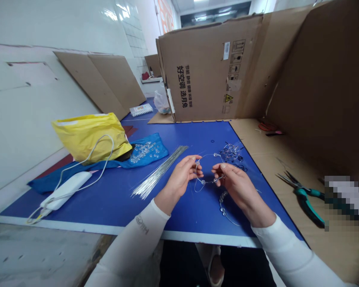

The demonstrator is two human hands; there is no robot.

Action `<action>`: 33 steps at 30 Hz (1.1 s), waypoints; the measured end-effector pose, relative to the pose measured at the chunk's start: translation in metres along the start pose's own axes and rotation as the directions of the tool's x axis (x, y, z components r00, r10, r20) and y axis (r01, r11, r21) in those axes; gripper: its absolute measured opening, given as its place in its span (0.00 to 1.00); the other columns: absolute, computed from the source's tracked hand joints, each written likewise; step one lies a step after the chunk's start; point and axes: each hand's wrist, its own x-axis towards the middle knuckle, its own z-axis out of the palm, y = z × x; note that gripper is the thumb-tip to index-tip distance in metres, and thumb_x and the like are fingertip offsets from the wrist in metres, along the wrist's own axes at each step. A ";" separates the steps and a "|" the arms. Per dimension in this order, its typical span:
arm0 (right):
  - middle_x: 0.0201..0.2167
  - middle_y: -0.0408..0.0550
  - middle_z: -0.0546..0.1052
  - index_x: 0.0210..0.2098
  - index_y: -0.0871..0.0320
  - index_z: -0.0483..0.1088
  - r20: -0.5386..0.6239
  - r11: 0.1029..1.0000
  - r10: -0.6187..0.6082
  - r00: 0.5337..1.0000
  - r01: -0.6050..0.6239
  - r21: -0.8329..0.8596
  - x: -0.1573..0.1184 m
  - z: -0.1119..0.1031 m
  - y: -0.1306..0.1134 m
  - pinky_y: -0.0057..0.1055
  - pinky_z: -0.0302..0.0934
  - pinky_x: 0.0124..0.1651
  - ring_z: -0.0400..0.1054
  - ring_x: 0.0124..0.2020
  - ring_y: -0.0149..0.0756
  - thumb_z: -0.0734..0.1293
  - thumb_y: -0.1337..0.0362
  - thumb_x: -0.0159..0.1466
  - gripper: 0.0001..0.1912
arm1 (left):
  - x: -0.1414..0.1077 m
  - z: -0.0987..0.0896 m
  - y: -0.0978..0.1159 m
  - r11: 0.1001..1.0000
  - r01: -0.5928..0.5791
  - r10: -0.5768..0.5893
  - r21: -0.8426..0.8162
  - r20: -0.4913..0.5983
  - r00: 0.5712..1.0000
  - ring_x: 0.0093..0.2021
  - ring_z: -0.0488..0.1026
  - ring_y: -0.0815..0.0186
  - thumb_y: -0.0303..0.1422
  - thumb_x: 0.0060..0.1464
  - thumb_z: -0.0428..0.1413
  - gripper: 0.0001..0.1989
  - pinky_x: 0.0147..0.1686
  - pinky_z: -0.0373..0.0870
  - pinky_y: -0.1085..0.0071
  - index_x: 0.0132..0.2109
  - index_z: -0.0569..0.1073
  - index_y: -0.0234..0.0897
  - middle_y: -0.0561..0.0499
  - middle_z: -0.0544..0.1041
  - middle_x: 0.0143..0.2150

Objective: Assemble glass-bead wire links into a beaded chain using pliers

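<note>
Silvery beaded loop (203, 182) | left hand (180, 174): pinching it | right hand (238, 183): pinching, contact partly hidden

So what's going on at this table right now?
A person's two hands, left and right, hold up a thin wire ring strung with a few clear beads. On the blue tabletop below lies another beaded wire. A bundle of straight wires lies to the left, with loose clear beads on a blue cloth beyond. Pliers lie open on cardboard at the right.
</note>
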 end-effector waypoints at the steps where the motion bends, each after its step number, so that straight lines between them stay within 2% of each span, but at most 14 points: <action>1: 0.30 0.48 0.74 0.32 0.55 0.80 0.003 1.000 0.005 1.000 -0.005 -0.005 0.000 0.000 0.000 0.31 0.61 0.30 0.65 0.31 0.34 0.76 0.48 0.56 0.17 | 0.000 0.000 0.000 0.999 -0.006 0.007 0.054 -0.016 1.000 0.33 0.73 0.67 0.42 0.62 0.57 0.14 0.38 0.73 0.67 0.47 0.76 0.38 0.50 0.73 0.34; 5: 0.31 0.47 0.75 0.33 0.55 0.80 0.031 0.998 0.036 0.999 -0.035 -0.043 -0.001 0.000 0.000 0.31 0.60 0.30 0.65 0.32 0.34 0.75 0.47 0.56 0.18 | 0.001 -0.001 -0.001 0.977 -0.072 0.094 0.198 -0.104 0.990 0.42 0.72 0.65 0.42 0.63 0.55 0.13 0.44 0.71 0.67 0.46 0.79 0.40 0.47 0.75 0.41; 8: 0.32 0.47 0.75 0.32 0.55 0.80 0.061 0.995 0.062 0.996 -0.057 -0.082 -0.002 0.001 0.001 0.30 0.60 0.29 0.65 0.31 0.33 0.75 0.46 0.56 0.18 | 0.003 -0.001 -0.002 0.976 -0.113 0.125 0.186 -0.053 0.991 0.49 0.73 0.62 0.42 0.63 0.55 0.14 0.50 0.68 0.65 0.45 0.79 0.39 0.46 0.77 0.46; 11: 0.33 0.48 0.76 0.32 0.56 0.80 0.087 0.992 0.082 0.993 -0.073 -0.103 -0.003 0.002 0.000 0.30 0.59 0.29 0.64 0.31 0.33 0.75 0.47 0.56 0.18 | 0.003 0.001 -0.003 0.987 -0.067 0.064 0.144 0.027 0.998 0.44 0.75 0.63 0.41 0.60 0.58 0.13 0.49 0.67 0.65 0.40 0.78 0.36 0.45 0.79 0.40; 15: 0.33 0.48 0.77 0.32 0.56 0.80 0.087 0.992 0.080 0.993 -0.071 -0.105 -0.004 0.003 -0.001 0.31 0.59 0.30 0.64 0.30 0.33 0.74 0.48 0.57 0.16 | 0.001 0.002 -0.002 0.988 -0.018 0.007 0.155 0.070 0.998 0.34 0.73 0.67 0.37 0.57 0.60 0.10 0.43 0.67 0.68 0.33 0.76 0.34 0.49 0.76 0.31; 21: 0.29 0.46 0.76 0.33 0.56 0.80 0.086 0.988 0.113 0.990 -0.103 -0.113 -0.005 0.002 -0.001 0.30 0.58 0.30 0.64 0.29 0.32 0.74 0.49 0.58 0.16 | -0.001 0.004 0.000 0.989 -0.027 0.018 0.148 0.064 0.998 0.28 0.69 0.70 0.40 0.59 0.58 0.12 0.35 0.65 0.72 0.37 0.75 0.34 0.54 0.72 0.25; 25: 0.31 0.48 0.78 0.34 0.58 0.81 0.096 0.989 0.132 0.987 -0.125 -0.073 -0.004 0.001 0.000 0.29 0.59 0.29 0.66 0.29 0.32 0.74 0.48 0.57 0.18 | 0.001 0.004 -0.001 0.991 -0.049 0.040 0.121 0.075 0.996 0.23 0.63 0.72 0.40 0.57 0.61 0.12 0.29 0.60 0.73 0.39 0.76 0.33 0.58 0.66 0.21; 29: 0.33 0.53 0.80 0.36 0.60 0.81 0.105 0.986 0.162 0.981 -0.165 0.013 -0.001 -0.001 0.002 0.30 0.60 0.29 0.69 0.31 0.34 0.72 0.45 0.60 0.22 | 0.002 0.003 -0.002 0.996 -0.033 0.027 0.083 0.073 0.997 0.23 0.62 0.73 0.38 0.55 0.63 0.11 0.30 0.61 0.72 0.39 0.76 0.34 0.58 0.65 0.20; 33: 0.32 0.54 0.81 0.37 0.61 0.81 0.106 0.982 0.173 0.979 -0.179 0.054 0.000 -0.002 0.003 0.29 0.62 0.28 0.72 0.31 0.36 0.71 0.46 0.62 0.22 | 0.001 0.003 -0.001 0.996 -0.021 0.016 0.084 0.061 0.998 0.22 0.62 0.72 0.36 0.56 0.62 0.12 0.30 0.63 0.71 0.45 0.78 0.34 0.58 0.65 0.19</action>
